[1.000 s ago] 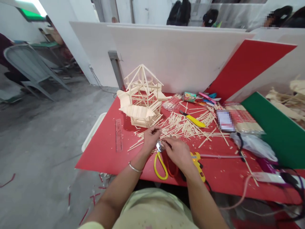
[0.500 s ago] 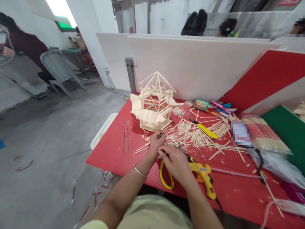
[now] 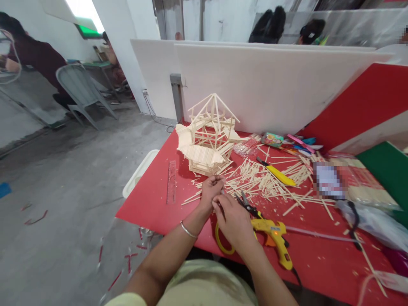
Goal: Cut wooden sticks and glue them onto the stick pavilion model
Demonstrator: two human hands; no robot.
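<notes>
The stick model (image 3: pixel 204 155) is set upright on the red tabletop (image 3: pixel 146 208), at twelve o'clock from the hands, perhaps so that it can be reached without crowding them; its peak is formed by bare ribs, while its lower eaves are partly covered by sticks laid side by side. At the model's six o'clock, the left hand (image 3: pixel 212 189) and the right hand (image 3: pixel 235 214) are brought together, fingers curled, likely so that something small can be steadied between them; whether anything is pinched there, or whether the fingertips touch, cannot be told. Loose sticks (image 3: pixel 259 182) are spread from two to three o'clock of the hands, within easy reach, and a yellow cutter (image 3: pixel 280 175) is laid across them. At four o'clock, near the right hand, a yellow glue gun (image 3: pixel 274 231) is rested on its side with its small light lit, presumably so that hot glue is at hand; dark pliers (image 3: pixel 251 209) are left between it and the sticks. At six o'clock a yellow handle loop (image 3: pixel 217 238) is partly hidden by the right hand. A clear ruler (image 3: pixel 171 182) is laid at nine o'clock, away from the scraps. Farther out, packed sticks (image 3: pixel 366 182) are placed near three o'clock, and white boards (image 3: pixel 248 85) are stood at twelve, probably as a screen.
</notes>
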